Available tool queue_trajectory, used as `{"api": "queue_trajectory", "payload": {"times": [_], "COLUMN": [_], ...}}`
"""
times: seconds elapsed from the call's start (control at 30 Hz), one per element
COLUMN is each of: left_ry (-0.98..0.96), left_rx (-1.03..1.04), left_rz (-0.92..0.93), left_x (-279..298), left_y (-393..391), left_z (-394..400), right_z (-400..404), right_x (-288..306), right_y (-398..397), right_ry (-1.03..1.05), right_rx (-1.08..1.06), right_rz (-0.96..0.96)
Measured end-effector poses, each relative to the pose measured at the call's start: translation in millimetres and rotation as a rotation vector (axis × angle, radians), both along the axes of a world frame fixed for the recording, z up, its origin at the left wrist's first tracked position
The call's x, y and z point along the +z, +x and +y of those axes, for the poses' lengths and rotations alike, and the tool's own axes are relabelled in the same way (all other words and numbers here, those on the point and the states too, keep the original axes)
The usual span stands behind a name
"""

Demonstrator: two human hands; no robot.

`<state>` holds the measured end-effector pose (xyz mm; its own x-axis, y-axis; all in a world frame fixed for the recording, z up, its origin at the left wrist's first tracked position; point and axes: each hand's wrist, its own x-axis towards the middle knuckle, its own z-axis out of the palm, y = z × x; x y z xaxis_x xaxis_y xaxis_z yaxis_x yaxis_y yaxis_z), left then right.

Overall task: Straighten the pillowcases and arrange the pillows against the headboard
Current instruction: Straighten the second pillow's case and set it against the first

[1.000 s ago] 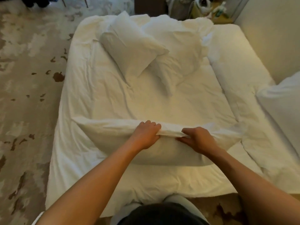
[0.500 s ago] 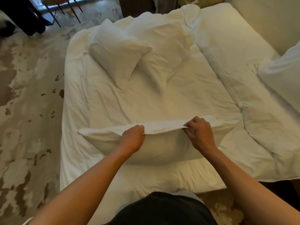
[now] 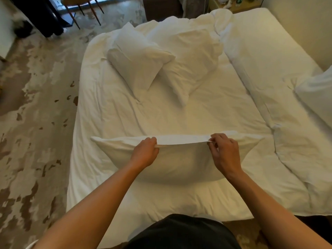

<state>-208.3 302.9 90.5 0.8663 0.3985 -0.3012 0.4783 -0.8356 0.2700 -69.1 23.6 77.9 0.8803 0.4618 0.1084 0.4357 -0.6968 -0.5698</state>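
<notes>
A white pillow [image 3: 179,162] lies across the near part of the bed [image 3: 179,115]. My left hand [image 3: 144,152] pinches the top hem of its pillowcase left of centre. My right hand [image 3: 224,151] pinches the same hem further right, and the hem is stretched taut between them. Two more white pillows lie at the far end: one [image 3: 138,63] on the left leans against the other [image 3: 190,60]. A fourth pillow [image 3: 318,97] shows at the right edge. No headboard is in view.
A bunched white duvet [image 3: 260,56] runs along the bed's right side beside a pale wall [image 3: 305,20]. Patterned carpet [image 3: 36,123] lies to the left. A chair [image 3: 80,8] and dark trouser legs [image 3: 48,17] stand at the far left. A nightstand [image 3: 233,4] is beyond the bed.
My hands have slid apart along the pillowcase hem, pulling it straight. The camera has tilted up, showing more of the far room.
</notes>
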Motion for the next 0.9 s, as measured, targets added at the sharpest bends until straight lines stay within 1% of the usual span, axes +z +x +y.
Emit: {"api": "queue_trajectory", "payload": {"times": [0.2,0.37,0.47,0.57,0.77,0.83,0.9], "left_ry": [0.0,-0.03,-0.079,-0.078,-0.013,0.021,0.01], "left_rx": [0.009,0.043,0.097,0.095,0.127,0.14,0.155], "left_rz": [0.102,0.128,0.091,0.08,0.043,0.026,-0.006], "left_x": [-0.3,-8.8,-17.8,-27.5,-35.2,-35.6,-35.9], "left_y": [0.3,-6.9,-12.7,-13.6,-15.0,-17.7,-23.0], "left_z": [8.4,10.7,12.8,15.6,13.0,12.1,8.2], "right_z": [-4.5,-10.3,-12.6,-17.5,-16.7,-13.3,-11.3], "right_x": [-6.1,-14.6,-22.5,-30.2,-36.4,-32.6,-24.2], "right_y": [9.7,25.6,24.5,22.2,21.6,16.6,11.0], "right_ry": [-0.024,-0.035,-0.03,-0.053,-0.119,-0.104,-0.066], "right_rx": [0.113,0.234,0.242,0.265,0.229,0.192,0.183], "right_rz": [0.124,0.125,0.158,0.178,0.226,0.237,0.262]}}
